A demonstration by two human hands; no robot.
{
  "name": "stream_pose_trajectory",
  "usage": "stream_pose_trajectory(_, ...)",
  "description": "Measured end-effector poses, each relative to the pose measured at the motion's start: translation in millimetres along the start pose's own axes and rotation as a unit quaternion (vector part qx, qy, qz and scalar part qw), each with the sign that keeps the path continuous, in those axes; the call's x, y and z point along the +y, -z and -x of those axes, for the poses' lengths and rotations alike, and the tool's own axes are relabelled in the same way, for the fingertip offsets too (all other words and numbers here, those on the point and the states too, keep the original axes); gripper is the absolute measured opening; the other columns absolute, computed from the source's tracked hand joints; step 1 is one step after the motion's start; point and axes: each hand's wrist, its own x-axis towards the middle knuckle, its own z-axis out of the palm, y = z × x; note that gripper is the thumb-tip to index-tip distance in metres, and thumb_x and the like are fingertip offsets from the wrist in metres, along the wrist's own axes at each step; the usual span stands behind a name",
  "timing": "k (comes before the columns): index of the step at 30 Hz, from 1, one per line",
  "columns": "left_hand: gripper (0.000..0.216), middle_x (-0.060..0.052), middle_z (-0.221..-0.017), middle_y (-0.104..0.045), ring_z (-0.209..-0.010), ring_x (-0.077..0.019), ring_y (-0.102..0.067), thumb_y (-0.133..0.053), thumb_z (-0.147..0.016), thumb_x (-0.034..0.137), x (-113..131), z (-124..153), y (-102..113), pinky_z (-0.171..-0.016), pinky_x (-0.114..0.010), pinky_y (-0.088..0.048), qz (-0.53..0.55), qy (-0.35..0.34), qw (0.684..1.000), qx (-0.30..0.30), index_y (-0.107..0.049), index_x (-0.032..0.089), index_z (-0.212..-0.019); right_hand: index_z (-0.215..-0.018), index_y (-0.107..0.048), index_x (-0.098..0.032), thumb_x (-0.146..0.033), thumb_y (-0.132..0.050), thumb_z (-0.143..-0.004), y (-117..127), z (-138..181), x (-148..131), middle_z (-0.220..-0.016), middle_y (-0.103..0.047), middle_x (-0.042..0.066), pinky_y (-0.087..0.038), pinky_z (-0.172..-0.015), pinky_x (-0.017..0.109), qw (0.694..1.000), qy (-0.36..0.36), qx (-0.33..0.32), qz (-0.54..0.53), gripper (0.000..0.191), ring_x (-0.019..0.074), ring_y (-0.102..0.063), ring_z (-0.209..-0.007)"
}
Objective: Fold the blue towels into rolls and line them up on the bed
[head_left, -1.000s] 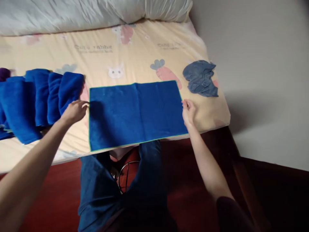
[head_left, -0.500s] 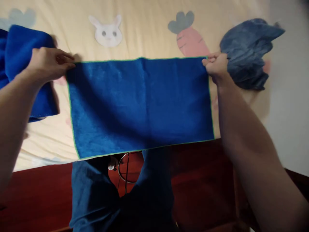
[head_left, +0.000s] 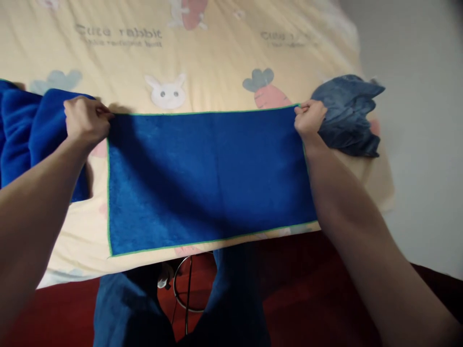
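Left hand (head_left: pixel 87 120) and right hand (head_left: pixel 310 117) pinch the far corners of the green-edged blue towel (head_left: pixel 210 173), which now lies farther onto the bed (head_left: pixel 213 67) (its crease flatter).

Sheet (head_left: pixel 213 72) apparently reads "Cute rabbit".

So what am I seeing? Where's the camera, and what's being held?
There's no machine: these are a person's left hand and right hand, both bare. A head-worn camera takes every picture, looking forward and down. Below is a yellowish sheet printed with rabbits and carrots. Spread over it is a blue cloth with green edging; the left pinches its far left corner, the right its far right corner. More blue cloth lies to the left, and a crumpled grey-blue cloth to the right.
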Motion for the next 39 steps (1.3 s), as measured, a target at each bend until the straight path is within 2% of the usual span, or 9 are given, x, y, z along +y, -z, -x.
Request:
stream_pose_trajectory(4, 0.061, -0.018, -0.157, -0.038, -0.141, -0.0372, -0.034, -0.048, -0.097, 0.044, 33, 23, -4, -0.119, -0.068, -0.026, -0.011, -0.029, 0.998, 0.053, -0.054, 0.0, -0.138, -0.136, -0.058, -0.004, -0.032, -0.044, -0.108, 9, 29, -35, -0.141, -0.054, 0.028, -0.042, -0.102, 0.048, 0.999, -0.016, 0.038, 0.025, 0.042, 0.0282, -0.052, -0.132)
stream_pose_trajectory(8, 0.074, -0.017, -0.172, -0.014, -0.156, -0.0464, -0.002, -0.047, -0.099, 0.045, 99, 63, -31, -0.121, -0.075, -0.006, -0.007, -0.2, 0.98, 0.011, -0.03, 0.007, -0.16, -0.158, -0.039, -0.013, -0.038, -0.04, -0.109, 1, 91, -104, -0.163, -0.036, 0.019, -0.028, -0.12, 0.058, 0.982, 0.183, 0.015, -0.04, 0.055, 0.0353, -0.03, -0.152)
stream_pose_trajectory(11, 0.071, -0.014, -0.172, -0.019, -0.159, -0.0419, 0.0, -0.037, -0.102, 0.048, 147, 87, -68, -0.125, -0.068, -0.005, 0.032, -0.27, 0.962, -0.028, -0.029, 0.011, -0.162, -0.16, -0.038, -0.02, -0.04, -0.035, -0.109, -18, 145, -154, -0.168, -0.033, 0.009, -0.019, -0.127, 0.06, 0.924, 0.358, -0.089, -0.104, 0.055, 0.0307, -0.028, -0.155)
stream_pose_trajectory(14, 0.069, -0.013, -0.17, -0.027, -0.159, -0.0379, -0.009, -0.032, -0.102, 0.051, 171, 97, -98, -0.127, -0.063, -0.006, 0.072, -0.262, 0.962, 0.002, -0.037, 0.015, -0.16, -0.163, -0.031, -0.02, -0.036, -0.03, -0.108, -33, 177, -176, -0.171, -0.027, 0.005, -0.007, -0.132, 0.055, 0.906, 0.381, -0.137, -0.12, 0.058, 0.0251, -0.019, -0.16)
stream_pose_trajectory(19, 0.074, -0.007, -0.17, -0.027, -0.16, -0.0339, -0.01, -0.033, -0.098, 0.064, 148, 87, -98, -0.128, -0.062, -0.005, 0.088, -0.227, 0.97, 0.019, -0.043, 0.022, -0.157, -0.165, -0.027, -0.019, -0.045, -0.034, -0.107, -30, 157, -148, -0.172, -0.022, 0.005, -0.004, -0.132, 0.054, 0.915, 0.364, -0.135, -0.112, 0.064, 0.0242, -0.015, -0.161)
stream_pose_trajectory(26, 0.097, -0.017, -0.171, -0.015, -0.155, -0.0473, -0.002, -0.015, -0.096, 0.08, 36, 61, -54, -0.108, -0.079, -0.009, 0.067, -0.136, 0.988, 0.031, -0.033, 0.008, -0.158, -0.165, -0.023, -0.016, -0.049, -0.026, -0.109, -11, 77, -22, -0.172, -0.018, 0.01, -0.008, -0.13, 0.058, 0.971, 0.205, -0.118, -0.037, 0.064, 0.0249, -0.014, -0.161)
stream_pose_trajectory(30, 0.101, -0.001, -0.173, -0.009, -0.152, -0.0457, 0.016, -0.006, -0.087, 0.088, 3, 52, -42, -0.104, -0.085, -0.007, 0.097, -0.132, 0.986, 0.017, -0.043, 0.024, -0.156, -0.164, -0.022, -0.008, -0.048, -0.019, -0.112, -11, 54, 22, -0.172, -0.016, 0.014, -0.008, -0.13, 0.047, 0.982, 0.166, -0.092, -0.011, 0.065, 0.0223, -0.014, -0.16)
stream_pose_trajectory(34, 0.099, 0.004, -0.171, -0.017, -0.153, -0.0414, 0.02, -0.012, -0.084, 0.088, 20, 57, -29, -0.115, -0.079, 0.002, 0.109, -0.137, 0.984, 0.031, -0.047, 0.027, -0.154, -0.162, -0.018, 0.0, -0.041, -0.017, -0.113, 0, 55, 7, -0.171, -0.012, 0.022, -0.004, -0.129, 0.053, 0.982, 0.144, -0.118, 0.039, 0.064, 0.0245, -0.011, -0.161)
stream_pose_trajectory(39, 0.088, -0.02, -0.171, -0.008, -0.156, -0.0419, 0.005, -0.019, -0.101, 0.067, 99, 118, -21, -0.118, -0.074, -0.007, 0.058, -0.228, 0.971, 0.051, -0.028, 0.0, -0.158, -0.164, -0.025, -0.008, -0.034, -0.038, -0.107, 23, 132, -61, -0.172, -0.015, 0.015, -0.003, -0.129, 0.063, 0.958, 0.27, -0.082, -0.049, 0.063, 0.03, -0.007, -0.161)
